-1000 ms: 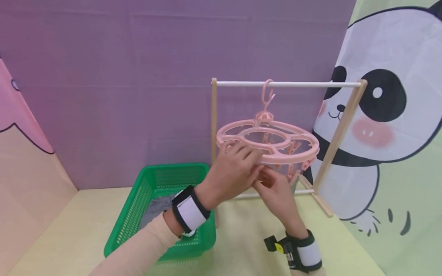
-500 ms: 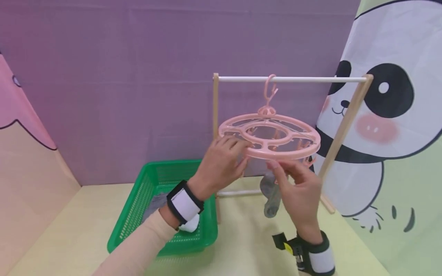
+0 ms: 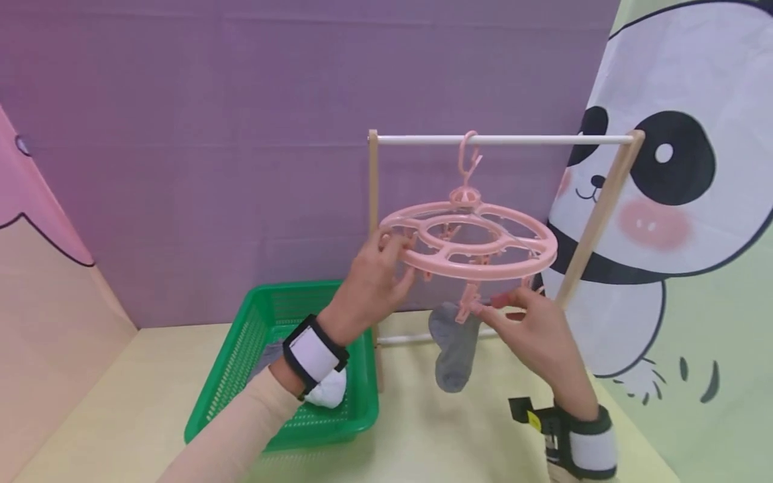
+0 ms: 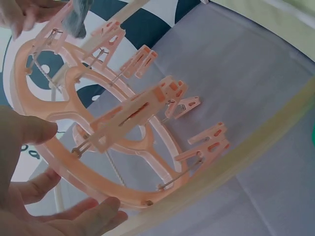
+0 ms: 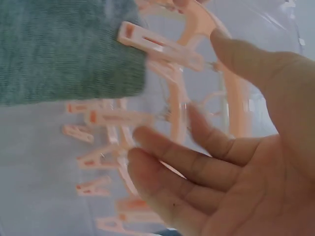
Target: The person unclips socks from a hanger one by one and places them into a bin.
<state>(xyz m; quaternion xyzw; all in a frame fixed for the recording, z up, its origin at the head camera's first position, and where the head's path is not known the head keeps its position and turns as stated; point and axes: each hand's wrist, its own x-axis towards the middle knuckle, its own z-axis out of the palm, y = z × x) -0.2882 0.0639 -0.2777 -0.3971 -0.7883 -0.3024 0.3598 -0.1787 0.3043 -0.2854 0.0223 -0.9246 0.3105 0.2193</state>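
A pink round clip hanger [image 3: 483, 271] with clothespins hangs by its hook from a white rod. My left hand [image 3: 377, 278] holds its rim at the left; in the left wrist view the thumb [image 4: 37, 129] lies on one side of the rim and the fingers on the other. A grey sock [image 3: 454, 359] dangles from a clothespin [image 3: 468, 302] at the front of the hanger. Just right of that pin is my right hand [image 3: 537, 335], and in the right wrist view its thumb and fingers are spread apart, pinching nothing. The sock [image 5: 69, 54] fills that view's upper left.
The drying rack has wooden side posts [image 3: 604, 208] and a white top rod [image 3: 543, 139]. A green basket [image 3: 226, 376] to the left contains grey cloth [image 3: 266, 359] and a white bunched cloth [image 3: 329, 390]. Behind stands a purple backdrop [image 3: 211, 168]; a panda print covers the right wall.
My hands have drawn apart, the right one moving right and the left one slightly left. The hanger has turned a little, and the grey sock has come into full view below it.
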